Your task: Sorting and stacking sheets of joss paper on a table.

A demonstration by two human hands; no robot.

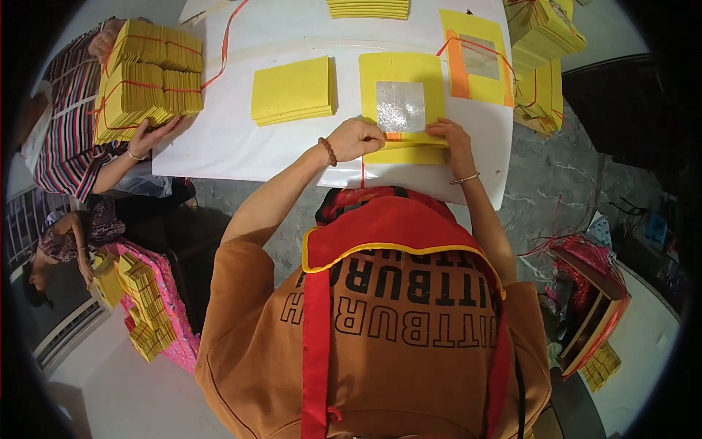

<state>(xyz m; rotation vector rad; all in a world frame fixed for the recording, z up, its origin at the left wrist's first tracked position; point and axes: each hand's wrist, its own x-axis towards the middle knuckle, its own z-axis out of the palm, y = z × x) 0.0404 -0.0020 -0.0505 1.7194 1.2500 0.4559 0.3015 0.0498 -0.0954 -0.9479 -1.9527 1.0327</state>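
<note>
On the white table lies a sheet of yellow joss paper (369, 73) with a silver foil square (401, 107) in its middle. A short orange strip (393, 136) shows below the foil, near a folded yellow edge. At the left end of that fold is my left hand (356, 139), its fingers curled and pressed down on the paper. My right hand (455, 143) grips the fold's right end with bent fingers. Under the fold, more yellow paper (406, 155) reaches toward me. A red string (363, 174) hangs at the table's near edge, below my left hand.
Left of my work sits a yellow paper stack (291, 91); another stack (368, 8) is farther back. A foil sheet with orange strips (479, 58) lies right. At left, a person's hand (150, 137) steadies tied bundles (139, 95). Tied bundles (541, 91) flank the table's right edge.
</note>
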